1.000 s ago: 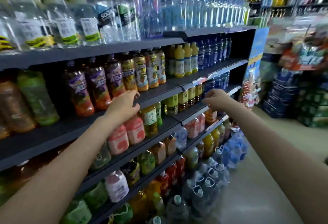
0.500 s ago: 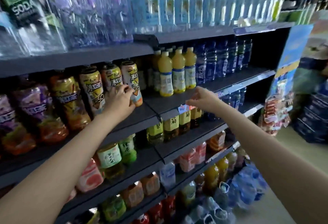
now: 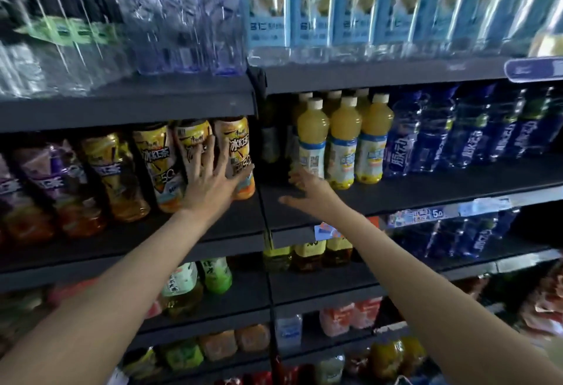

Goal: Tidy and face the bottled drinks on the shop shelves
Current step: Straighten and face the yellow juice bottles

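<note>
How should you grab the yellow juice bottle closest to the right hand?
Probably round the labelled middle of the yellow juice bottle, coming from the front and its open left side. It stands upright, a twin bottle crowds its right, and the right hand reaches open toward it.

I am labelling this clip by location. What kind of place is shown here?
Most likely a shop's drinks aisle: dark shelves carry rows of iced tea bottles and yellow juice bottles, and a price tag sits on the shelf edge.
</note>
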Tool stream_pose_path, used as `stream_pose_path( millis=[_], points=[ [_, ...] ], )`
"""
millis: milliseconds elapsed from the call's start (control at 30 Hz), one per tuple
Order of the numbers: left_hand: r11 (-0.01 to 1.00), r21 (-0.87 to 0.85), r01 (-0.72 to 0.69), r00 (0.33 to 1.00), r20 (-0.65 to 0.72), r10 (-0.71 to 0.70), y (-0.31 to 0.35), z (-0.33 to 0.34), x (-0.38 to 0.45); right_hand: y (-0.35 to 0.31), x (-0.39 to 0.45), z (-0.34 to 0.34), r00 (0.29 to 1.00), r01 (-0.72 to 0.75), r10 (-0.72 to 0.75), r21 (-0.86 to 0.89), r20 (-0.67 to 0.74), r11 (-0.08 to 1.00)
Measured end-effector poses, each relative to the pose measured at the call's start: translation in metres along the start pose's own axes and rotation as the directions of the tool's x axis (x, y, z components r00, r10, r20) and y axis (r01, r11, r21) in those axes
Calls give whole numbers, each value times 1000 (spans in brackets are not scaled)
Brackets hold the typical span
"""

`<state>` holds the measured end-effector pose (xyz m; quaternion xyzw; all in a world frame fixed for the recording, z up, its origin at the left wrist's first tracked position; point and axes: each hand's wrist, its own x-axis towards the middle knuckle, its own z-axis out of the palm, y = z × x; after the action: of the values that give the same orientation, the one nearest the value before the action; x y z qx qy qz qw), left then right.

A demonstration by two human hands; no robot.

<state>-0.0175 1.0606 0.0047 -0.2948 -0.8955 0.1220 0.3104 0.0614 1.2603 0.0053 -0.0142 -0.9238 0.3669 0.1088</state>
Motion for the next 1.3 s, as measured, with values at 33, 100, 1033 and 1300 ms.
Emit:
stream_pose_path(
  millis=[33, 100, 1033, 1300],
  points=[
    [999, 21, -31, 998, -48, 31, -3, 5, 1, 0, 10, 6, 1000, 11, -11, 0, -10, 1000],
    [995, 74, -65, 984, -164, 76, -9, 14, 2, -3, 32, 14, 999, 22, -23, -29, -43, 999],
    [997, -68, -33, 980, -200, 18, -20, 45, -9, 6, 112, 65, 937, -208, 205, 20, -283, 978],
    [884, -448, 130, 990, 105, -93, 20, 12, -21, -4, 27, 25, 985, -113, 122, 84, -119, 990]
  ],
)
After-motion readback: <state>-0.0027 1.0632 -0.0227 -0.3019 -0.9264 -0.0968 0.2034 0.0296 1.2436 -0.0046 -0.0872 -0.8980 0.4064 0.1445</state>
